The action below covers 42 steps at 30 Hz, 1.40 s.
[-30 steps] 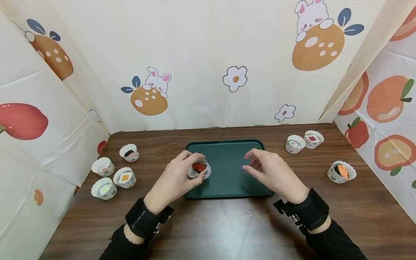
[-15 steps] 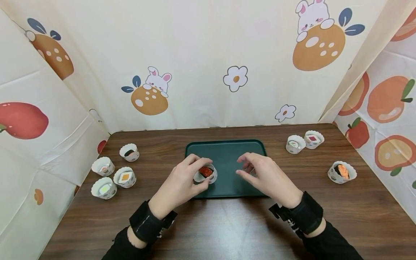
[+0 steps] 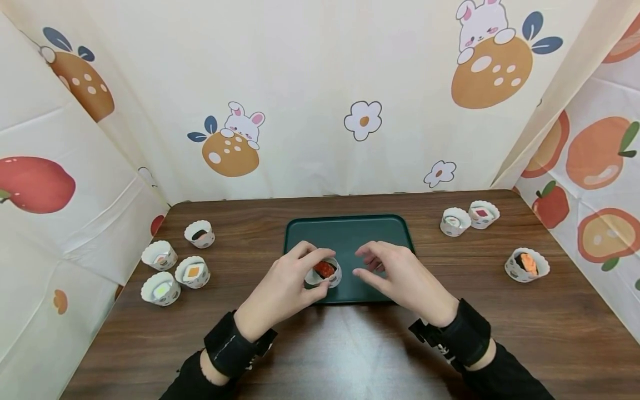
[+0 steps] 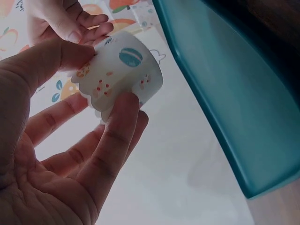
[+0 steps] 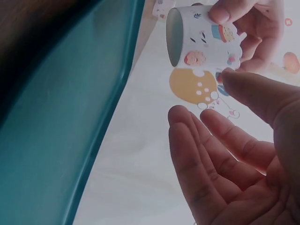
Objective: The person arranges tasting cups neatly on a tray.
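Observation:
My left hand (image 3: 287,286) pinches a small white paper baking cup (image 4: 126,68) with a scalloped rim and printed pastries, thumb on one side and fingers on the other. Inside it sits a dark piece with a glossy red topping (image 3: 325,269), like sushi. The cup is above the left-centre of a dark green rectangular tray (image 3: 345,228); the wrist views show it raised off the tray. To its right, my right hand (image 3: 402,275) hovers over the tray with fingers loosely bent and nothing between them. In the right wrist view its thumb (image 5: 248,89) comes close to the cup's rim.
Several similar cups with small food pieces stand at the table's left, among them a yellow-topped one (image 3: 192,272). At the back right are two cups side by side (image 3: 455,222). Another cup with an orange topping (image 3: 526,265) stands farther right. Printed curtains border the table.
My left hand has carried the cup rightward over the tray, toward its middle. The right hand has moved left, so the two hands are closer together.

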{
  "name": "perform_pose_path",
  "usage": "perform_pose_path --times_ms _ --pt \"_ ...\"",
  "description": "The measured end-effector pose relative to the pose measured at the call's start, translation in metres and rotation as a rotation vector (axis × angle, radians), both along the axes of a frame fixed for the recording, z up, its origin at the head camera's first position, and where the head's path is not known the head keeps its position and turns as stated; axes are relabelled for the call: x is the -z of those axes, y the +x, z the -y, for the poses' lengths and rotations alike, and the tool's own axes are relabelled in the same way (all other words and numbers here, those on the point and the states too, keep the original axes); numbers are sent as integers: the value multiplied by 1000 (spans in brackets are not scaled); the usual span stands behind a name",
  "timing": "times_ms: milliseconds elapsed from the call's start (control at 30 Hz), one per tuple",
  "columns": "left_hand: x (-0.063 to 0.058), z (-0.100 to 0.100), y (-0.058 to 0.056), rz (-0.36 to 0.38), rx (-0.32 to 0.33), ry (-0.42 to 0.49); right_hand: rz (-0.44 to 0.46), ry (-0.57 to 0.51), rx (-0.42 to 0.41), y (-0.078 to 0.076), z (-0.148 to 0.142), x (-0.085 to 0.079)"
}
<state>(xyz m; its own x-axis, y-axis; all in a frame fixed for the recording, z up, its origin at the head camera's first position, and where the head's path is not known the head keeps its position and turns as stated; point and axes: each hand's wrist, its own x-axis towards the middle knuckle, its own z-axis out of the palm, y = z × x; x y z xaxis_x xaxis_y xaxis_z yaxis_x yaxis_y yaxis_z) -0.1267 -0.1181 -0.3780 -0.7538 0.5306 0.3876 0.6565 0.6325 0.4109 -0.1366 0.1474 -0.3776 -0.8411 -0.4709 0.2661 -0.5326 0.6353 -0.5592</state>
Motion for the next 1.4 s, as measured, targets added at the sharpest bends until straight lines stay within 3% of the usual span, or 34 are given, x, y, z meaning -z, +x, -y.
perform_pose_path --times_ms 233,667,1400 --pt "0 -3 1 45 20 -9 45 -43 -52 3 4 3" --pt "2 -7 3 61 47 -6 125 -89 -116 4 12 5" --pt "9 -12 1 20 69 33 115 -85 -123 2 12 5"
